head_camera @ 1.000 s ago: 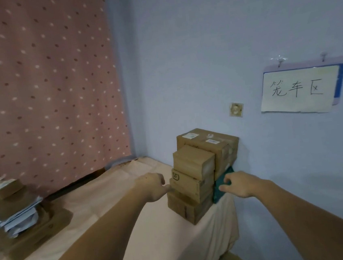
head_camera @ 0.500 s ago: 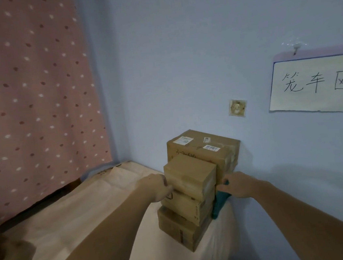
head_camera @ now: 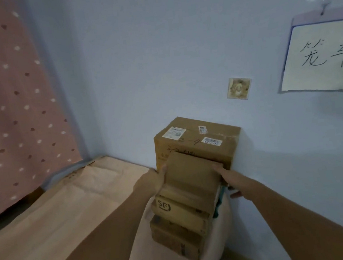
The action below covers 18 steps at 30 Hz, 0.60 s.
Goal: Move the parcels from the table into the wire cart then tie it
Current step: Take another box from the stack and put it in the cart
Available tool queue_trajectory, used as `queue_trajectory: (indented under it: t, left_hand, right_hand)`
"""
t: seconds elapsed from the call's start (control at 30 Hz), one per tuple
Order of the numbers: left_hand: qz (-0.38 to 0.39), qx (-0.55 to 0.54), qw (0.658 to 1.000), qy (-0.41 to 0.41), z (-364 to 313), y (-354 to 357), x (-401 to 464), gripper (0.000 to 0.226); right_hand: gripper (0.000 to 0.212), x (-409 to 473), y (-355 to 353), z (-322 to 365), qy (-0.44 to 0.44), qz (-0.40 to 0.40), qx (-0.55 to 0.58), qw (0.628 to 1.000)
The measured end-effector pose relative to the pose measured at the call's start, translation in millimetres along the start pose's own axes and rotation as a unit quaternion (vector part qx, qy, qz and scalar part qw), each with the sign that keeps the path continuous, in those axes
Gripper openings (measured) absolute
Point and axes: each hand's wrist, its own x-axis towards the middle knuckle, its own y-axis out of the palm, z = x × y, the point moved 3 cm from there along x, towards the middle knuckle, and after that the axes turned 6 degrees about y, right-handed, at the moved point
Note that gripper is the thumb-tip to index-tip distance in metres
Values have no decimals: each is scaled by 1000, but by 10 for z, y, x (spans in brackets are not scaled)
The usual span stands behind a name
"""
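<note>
A stack of three small cardboard parcels stands at the table's right end. The top parcel [head_camera: 189, 170] is plain brown, the middle parcel [head_camera: 181, 211] bears a printed logo, and the bottom parcel [head_camera: 176, 241] rests on the table [head_camera: 59, 222]. My left hand [head_camera: 153, 182] presses the top parcel's left side. My right hand [head_camera: 228, 179] presses its right side, thumb sticking out. Behind the stack a larger labelled box [head_camera: 197, 142] sits against the wall. A dark green item [head_camera: 218, 203] peeks out to the right of the stack. No wire cart is in view.
A pale blue wall [head_camera: 158, 57] runs close behind the boxes, with a wall plate [head_camera: 239, 88] and a hanging handwritten sign [head_camera: 323, 54]. A pink dotted curtain [head_camera: 13, 104] hangs at the left. The table's right edge drops off below the stack.
The view has moved in closer and to the right. Both hands have risen from the stack's lower sides to the sides of the top parcel. The parcels at the table's left have left the view.
</note>
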Motion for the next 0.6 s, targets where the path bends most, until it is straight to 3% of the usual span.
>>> queue_trajectory:
  t: [0.2,0.4,0.6]
  left_hand:
    - [-42,-89,995,11,61,181,215,71]
    - [-132,-98,986,7,-15,-94,150,64]
    - [-198,-342,918,38,-347,-500,60,59]
  right_hand:
    - [105,172,169,-39,23,-2,77,997]
    - [96,-43,114,40,-33,2,112,993]
    - [102,-572,-153,255,-67,92,245,963]
